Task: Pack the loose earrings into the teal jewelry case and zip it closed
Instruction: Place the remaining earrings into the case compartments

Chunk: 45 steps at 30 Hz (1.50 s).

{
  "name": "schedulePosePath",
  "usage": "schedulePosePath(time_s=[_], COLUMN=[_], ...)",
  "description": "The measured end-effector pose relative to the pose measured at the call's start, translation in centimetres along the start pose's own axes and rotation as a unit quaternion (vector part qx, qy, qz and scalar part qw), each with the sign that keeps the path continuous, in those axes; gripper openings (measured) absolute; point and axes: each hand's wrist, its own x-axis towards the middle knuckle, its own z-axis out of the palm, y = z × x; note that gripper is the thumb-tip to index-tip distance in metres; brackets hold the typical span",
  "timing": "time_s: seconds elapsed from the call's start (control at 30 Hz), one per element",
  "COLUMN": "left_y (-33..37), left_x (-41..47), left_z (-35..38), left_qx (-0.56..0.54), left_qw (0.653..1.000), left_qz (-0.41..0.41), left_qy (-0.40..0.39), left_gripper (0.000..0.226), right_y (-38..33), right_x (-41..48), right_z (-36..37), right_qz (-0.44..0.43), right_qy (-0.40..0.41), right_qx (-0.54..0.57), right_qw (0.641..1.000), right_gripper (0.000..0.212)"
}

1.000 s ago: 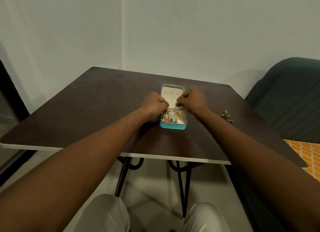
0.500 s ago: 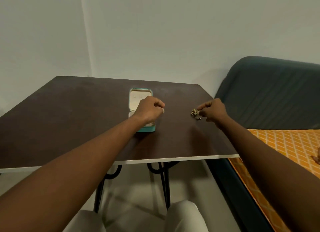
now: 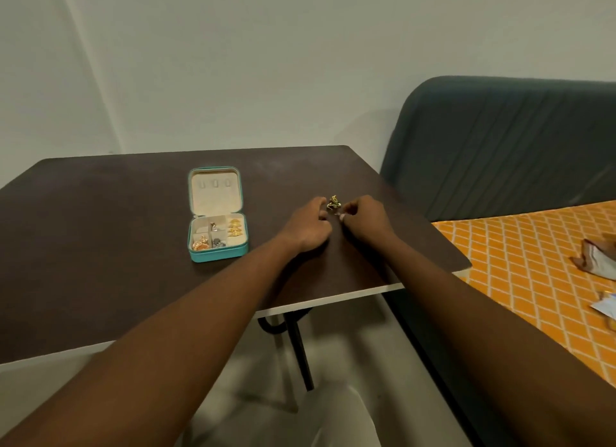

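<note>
The teal jewelry case (image 3: 218, 255) lies open on the dark table (image 3: 100, 233), its cream lid folded back flat. Its compartments hold several gold and silver pieces. To the right of the case, a small heap of loose gold earrings (image 3: 333, 202) sits on the table. My left hand (image 3: 308, 228) rests just left of the heap with its fingers curled and nothing seen in it. My right hand (image 3: 365, 220) is at the heap's right side, thumb and forefinger pinched together on a small earring at the heap's near edge.
The table's right edge runs close to a dark green sofa (image 3: 500, 140). An orange patterned cover (image 3: 520, 266) carries a crumpled cloth (image 3: 596, 260). Black metal table legs (image 3: 300, 346) stand below the front edge, and a pale wall is behind.
Both hands left the case. The right hand reached the loose earrings first, then the left hand moved right to join it. The view turned right, so the case now shows uncovered.
</note>
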Motion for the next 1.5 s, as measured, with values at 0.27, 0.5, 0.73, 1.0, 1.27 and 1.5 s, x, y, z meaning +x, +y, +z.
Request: schedulePosePath(time_s=[0.27, 0.5, 0.73, 1.0, 1.27, 1.5], left_y=[-2.2, -2.0, -1.5, -0.9, -2.1, -2.0], left_x=[0.0, -1.1, -2.3, -3.3, -4.9, -6.0], left_z=[2.0, 1.7, 1.1, 0.4, -3.0, -9.6], left_qx=[0.098, 0.108, 0.027, -0.215, -0.305, -0.403], left_qw=[0.988, 0.986, 0.998, 0.973, 0.936, 0.891], left_qz=[0.069, 0.080, 0.053, 0.064, -0.026, -0.118], left_qy=[0.094, 0.096, 0.036, 0.050, 0.172, 0.175], left_gripper=[0.058, 0.056, 0.066, 0.057, 0.021, 0.017], right_y=[0.6, 0.2, 0.3, -1.1, -6.6, -11.3], right_x=[-0.3, -1.6, -2.6, -3.3, -4.2, -3.8], right_z=[1.5, 2.0, 1.2, 1.1, 1.7, 3.6], right_qz=[-0.063, -0.127, -0.107, -0.034, -0.015, -0.093], right_qy=[0.034, 0.023, 0.004, 0.044, -0.013, -0.034], right_qx=[-0.070, -0.116, 0.041, 0.244, 0.384, 0.347], right_qw=[0.995, 0.985, 0.993, 0.968, 0.923, 0.933], right_gripper=[0.013, 0.011, 0.015, 0.020, 0.024, 0.021])
